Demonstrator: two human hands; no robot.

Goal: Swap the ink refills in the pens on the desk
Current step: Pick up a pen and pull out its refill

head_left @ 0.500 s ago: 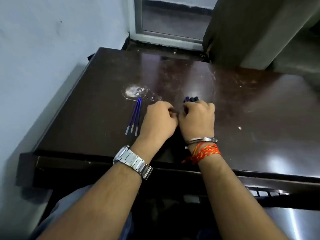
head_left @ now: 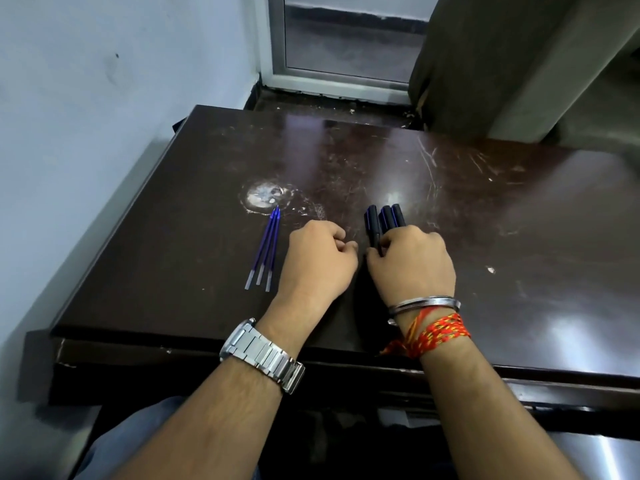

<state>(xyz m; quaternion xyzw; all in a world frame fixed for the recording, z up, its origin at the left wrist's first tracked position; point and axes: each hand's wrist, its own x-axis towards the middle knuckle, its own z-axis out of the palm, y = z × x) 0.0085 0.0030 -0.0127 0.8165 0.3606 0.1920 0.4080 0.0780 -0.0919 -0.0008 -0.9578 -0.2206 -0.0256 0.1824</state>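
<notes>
At the far left, a pale wall (head_left: 86, 116) is running alongside the left edge of the dark, scratched table (head_left: 519, 220). Three blue ink refills (head_left: 265, 249) are lying on the table left of centre, side by side and touching. Their far tips are converging and their clear ends are pointing toward the person. The far tips are lying at the edge of a worn whitish patch (head_left: 265, 199) in the table surface.

Just right of the refills, and apart from them, the left hand (head_left: 317, 263) is resting on the table, knuckles up. Its fingers (head_left: 325, 233) are curling under the palm into a closed fist, and nothing is showing inside them. A metal wristwatch (head_left: 263, 355) is sitting on the left wrist.

A narrow gap is separating the left thumb from the right hand (head_left: 412, 266). The right hand is lying over a bundle of dark pens (head_left: 384, 220) on the table at centre. Its fingers (head_left: 426, 237) are curling over the barrels and the thumb is pressing against the leftmost pen, gripping the bundle. Three pen ends are projecting beyond the knuckles, pointing away from the person. A steel bangle (head_left: 424, 303) and red thread (head_left: 436, 336) are circling the right wrist. Beyond the table's far right side, a curtain (head_left: 485, 64) is hanging.
</notes>
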